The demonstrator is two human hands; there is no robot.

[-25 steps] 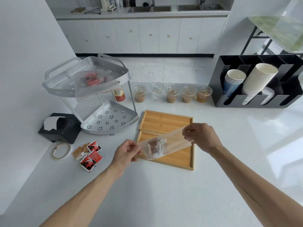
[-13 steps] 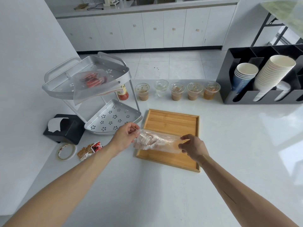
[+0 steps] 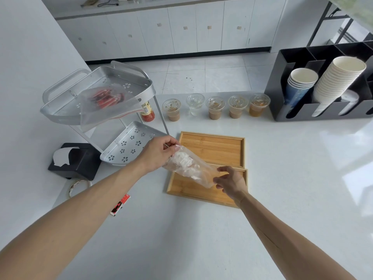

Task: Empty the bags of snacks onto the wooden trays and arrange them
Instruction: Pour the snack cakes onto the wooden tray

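Over the near wooden tray (image 3: 193, 191), a clear snack bag (image 3: 189, 168) is held slanted between two hands. Its upper end is pinched by the curled fingers (image 3: 171, 143) of the left hand (image 3: 159, 155), raised beside the lower shelf of a silver two-tier rack (image 3: 129, 146). Its lower end is pinched by the right hand (image 3: 230, 181), thumb and fingers closed on the plastic just above the tray's bamboo floor. Pale wrapped snacks (image 3: 184, 161) are seen bunched in the upper half of the bag; their kind cannot be told through the film. A second wooden tray (image 3: 214, 148) lies directly behind the first, edge touching edge, on the white desk (image 3: 282, 178).

On the rack's upper shelf a second clear bag (image 3: 105, 104) with red packets inside is laid, one corner hanging over the rim. A red-capped bottle (image 3: 147, 112) is stood behind the rack's post. Five lidded plastic cups (image 3: 216, 107) are lined up in a row past the trays, four with brown liquid and one clear. To the far right, stacks of paper cups (image 3: 335, 79) are slotted in a black organiser (image 3: 302, 55). At the left, a black tissue box (image 3: 78, 160), a roll of tape (image 3: 77, 185) and a red snack packet (image 3: 120, 205) are set on the desk, the packet partly hidden by the left forearm.
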